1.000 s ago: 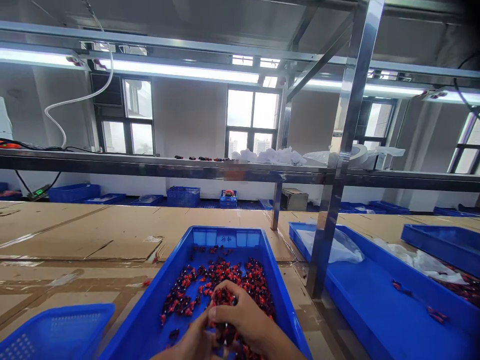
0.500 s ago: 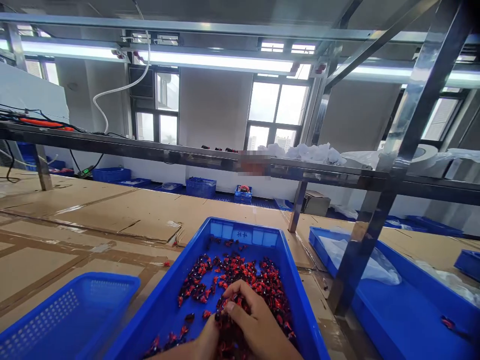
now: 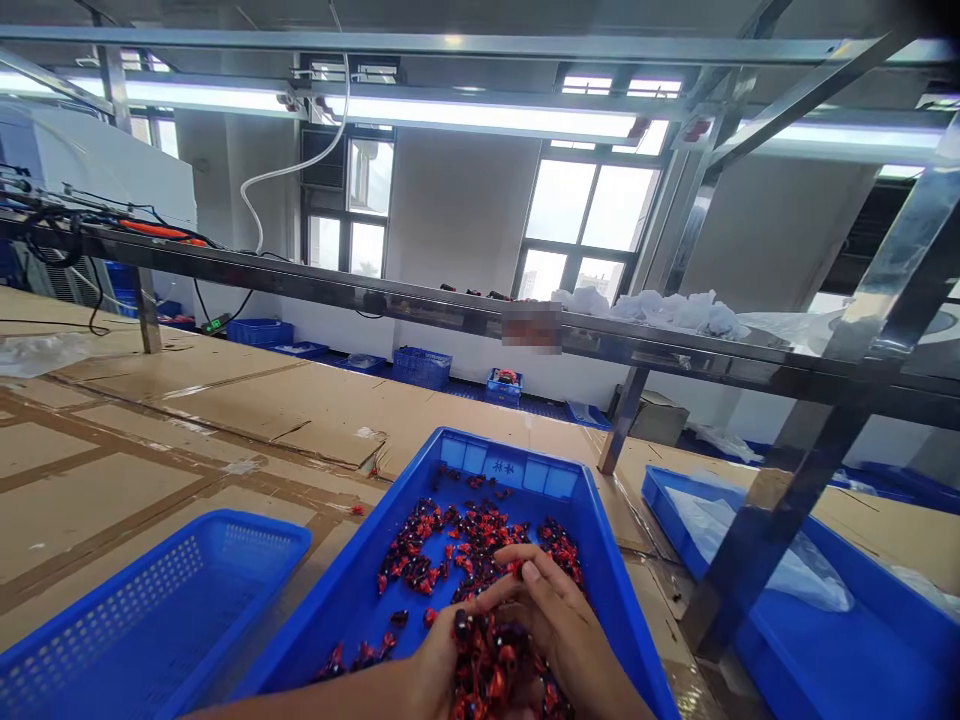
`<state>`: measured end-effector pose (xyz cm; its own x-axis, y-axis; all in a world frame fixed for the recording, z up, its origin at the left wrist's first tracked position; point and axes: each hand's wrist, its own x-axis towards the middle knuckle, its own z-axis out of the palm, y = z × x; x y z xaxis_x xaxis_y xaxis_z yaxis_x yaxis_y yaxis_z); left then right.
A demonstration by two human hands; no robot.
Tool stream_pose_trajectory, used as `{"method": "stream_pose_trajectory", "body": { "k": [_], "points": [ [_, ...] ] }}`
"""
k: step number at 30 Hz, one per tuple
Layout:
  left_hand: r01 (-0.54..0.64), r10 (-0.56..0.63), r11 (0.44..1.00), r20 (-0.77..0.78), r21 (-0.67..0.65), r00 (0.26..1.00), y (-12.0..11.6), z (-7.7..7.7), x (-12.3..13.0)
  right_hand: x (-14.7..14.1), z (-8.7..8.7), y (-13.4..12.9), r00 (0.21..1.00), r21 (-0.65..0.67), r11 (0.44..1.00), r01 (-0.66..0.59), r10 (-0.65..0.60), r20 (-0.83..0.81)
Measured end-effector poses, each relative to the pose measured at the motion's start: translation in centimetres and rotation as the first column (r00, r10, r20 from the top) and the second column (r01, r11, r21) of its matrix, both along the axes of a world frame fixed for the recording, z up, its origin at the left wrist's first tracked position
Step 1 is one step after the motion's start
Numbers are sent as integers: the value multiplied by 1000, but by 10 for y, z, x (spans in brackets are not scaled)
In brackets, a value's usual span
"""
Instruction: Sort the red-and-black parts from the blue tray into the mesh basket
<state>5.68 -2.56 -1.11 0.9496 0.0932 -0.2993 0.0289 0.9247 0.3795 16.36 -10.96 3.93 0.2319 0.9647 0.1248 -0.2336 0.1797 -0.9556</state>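
Small red-and-black pieces, shiny and too small to name more closely, are strewn over the floor of a deep blue tray. At the tray's near end, my left hand cups one side of a heap of these pieces. My right hand curves round the other side, its thumb and forefinger close together near a piece. The two hands nearly meet above the heap, which shows between the palms. The lower parts of both hands are partly hidden by the pieces and the frame edge.
A blue perforated basket stands to the left. Another blue tray with clear plastic sheeting lies right, behind a slanting metal post. A metal shelf rail crosses ahead, over the cardboard-covered table.
The view has swung left, so the scene sits further right. My hands have parted somewhat and turned up, and more of the heap shows between them.
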Motion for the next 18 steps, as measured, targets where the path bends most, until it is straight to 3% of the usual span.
{"method": "stream_pose_trajectory", "body": {
  "k": [3, 7, 12, 18],
  "points": [
    [-32, 30, 999, -48, -36, 998, -2, -3, 2, 1, -1, 3, 990, 46, 998, -42, 48, -135],
    [-5, 3, 1000, -74, -14, 997, -1, -5, 1, 2, -3, 4, 986, 53, 998, -36, 45, -164],
    [119, -118, 993, -90, 5, 989, 2, 0, -5, 4, -3, 3, 995, 27, 999, 38, -35, -95],
    [143, -130, 989, -222, 45, 966, 2, 11, -7, 11, -1, 5, 982, 50, 980, 190, -191, 7]
  ]
}}
